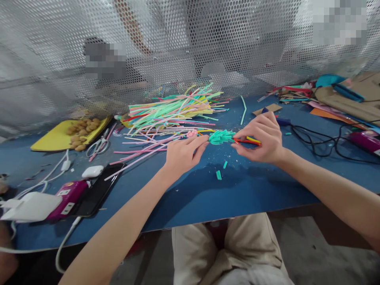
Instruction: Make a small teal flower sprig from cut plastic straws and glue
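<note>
My left hand [185, 152] is closed, its fingertips pinching the left end of a teal fuzzy bundle [221, 137] that looks made of pipe cleaner pieces. At the bundle's right end, my right hand [261, 138] is closed on a slim red-and-yellow object [248, 141]; its kind is not clear, and the fingers cover part of it. Below the bundle, two short teal pieces [219, 175] lie on the blue tabletop [190, 206]. A pink fuzzy cluster [192, 133] sits just behind my left fingers. Beyond it spreads a pile of pastel pipe cleaners [175, 109].
Scissors [97, 147] lie by a yellow sheet [53, 136] bearing small brown fruits [80, 130]. Nearer are a black phone [96, 192], a white earbud case [92, 171] and a purple power strip [67, 198]. Black cable [320, 146] and cardboard [338, 99] occupy the right. Perforated metal mesh [190, 43] rises behind.
</note>
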Tool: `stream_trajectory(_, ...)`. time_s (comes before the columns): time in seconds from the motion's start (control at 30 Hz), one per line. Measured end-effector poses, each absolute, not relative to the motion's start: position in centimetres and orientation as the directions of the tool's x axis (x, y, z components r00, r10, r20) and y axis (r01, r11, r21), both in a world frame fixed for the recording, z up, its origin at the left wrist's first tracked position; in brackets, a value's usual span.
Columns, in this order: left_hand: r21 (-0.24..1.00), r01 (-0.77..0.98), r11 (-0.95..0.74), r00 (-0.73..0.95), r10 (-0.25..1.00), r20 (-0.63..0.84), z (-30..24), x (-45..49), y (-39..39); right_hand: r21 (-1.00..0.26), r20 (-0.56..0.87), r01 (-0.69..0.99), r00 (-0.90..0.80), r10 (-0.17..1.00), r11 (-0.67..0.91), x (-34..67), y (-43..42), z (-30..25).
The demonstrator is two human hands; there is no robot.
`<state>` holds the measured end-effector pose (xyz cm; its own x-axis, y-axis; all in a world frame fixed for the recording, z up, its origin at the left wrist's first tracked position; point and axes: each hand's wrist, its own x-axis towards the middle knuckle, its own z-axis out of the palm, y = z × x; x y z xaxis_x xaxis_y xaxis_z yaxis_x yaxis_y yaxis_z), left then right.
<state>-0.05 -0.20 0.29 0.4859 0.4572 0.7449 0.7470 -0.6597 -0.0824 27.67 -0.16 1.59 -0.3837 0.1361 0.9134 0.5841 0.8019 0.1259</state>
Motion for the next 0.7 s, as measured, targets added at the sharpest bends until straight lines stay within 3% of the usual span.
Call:
stream_trajectory(0.43,-0.086,0.762,-0.641,0.478,0.469,0.742,0.37,-0.01,-0.22,0.152,0.914,0.598,-0.389,0.119,0.787,27.59,-0.11,1.58)
stream_trajectory(0.7,-0.066,0.769,-0.636,0.477,0.501,0.722,0.47,-0.05,-0.28,0.064,0.893,0.641,-0.378,0.243,0.765,27.92,0.16,1.11)
